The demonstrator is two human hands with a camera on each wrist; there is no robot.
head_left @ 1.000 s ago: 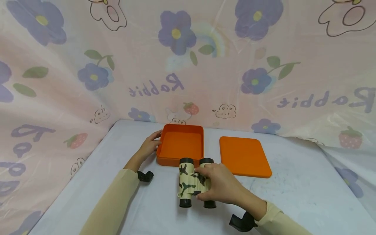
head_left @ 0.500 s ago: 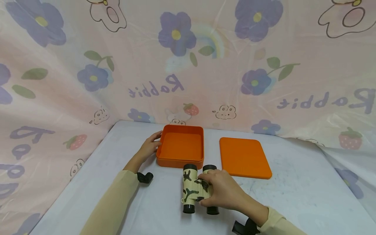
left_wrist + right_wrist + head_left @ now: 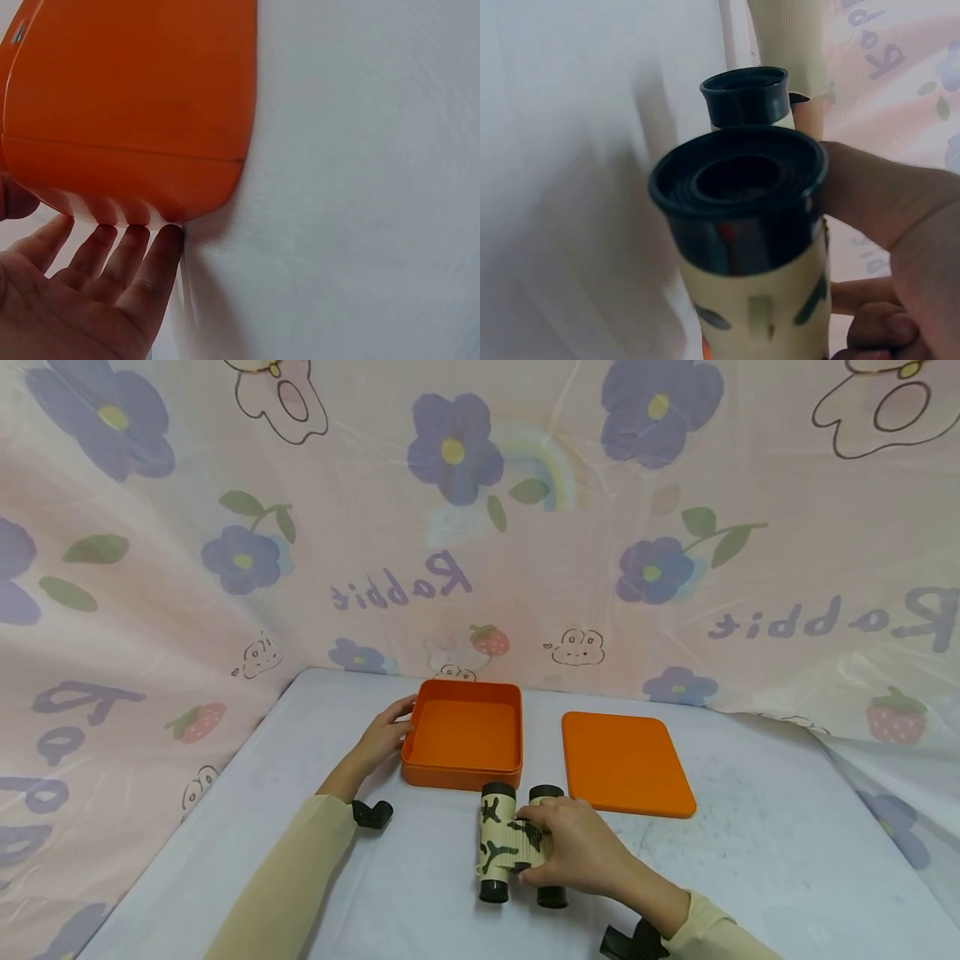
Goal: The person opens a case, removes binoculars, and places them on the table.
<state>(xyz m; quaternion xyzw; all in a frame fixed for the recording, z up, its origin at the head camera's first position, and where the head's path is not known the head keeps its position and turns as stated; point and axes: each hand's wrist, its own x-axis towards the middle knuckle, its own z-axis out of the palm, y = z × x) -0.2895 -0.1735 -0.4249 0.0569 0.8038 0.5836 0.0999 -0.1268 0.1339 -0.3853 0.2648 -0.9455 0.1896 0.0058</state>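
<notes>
A pair of camouflage-patterned binoculars (image 3: 496,843) with black ends is gripped by my right hand (image 3: 577,846) just in front of the orange box. In the right wrist view, the black eyepieces of the binoculars (image 3: 739,247) face the camera, the thumb and fingers curling round the far side. Whether the binoculars touch the table I cannot tell. My left hand (image 3: 380,739) rests against the left wall of the open orange box (image 3: 461,778). Seen from the left wrist, nearly straight fingertips of the left hand (image 3: 97,292) touch the box's side (image 3: 127,180).
To the right of the box, a flat orange lid (image 3: 628,764) lies on the white table (image 3: 750,860). A pink printed curtain (image 3: 525,568) hangs behind the table and along its left. Black straps with mounts sit on both wrists.
My right hand has drawn the binoculars toward me and to the right, away from the box's front wall. My left hand and the box have hardly moved.
</notes>
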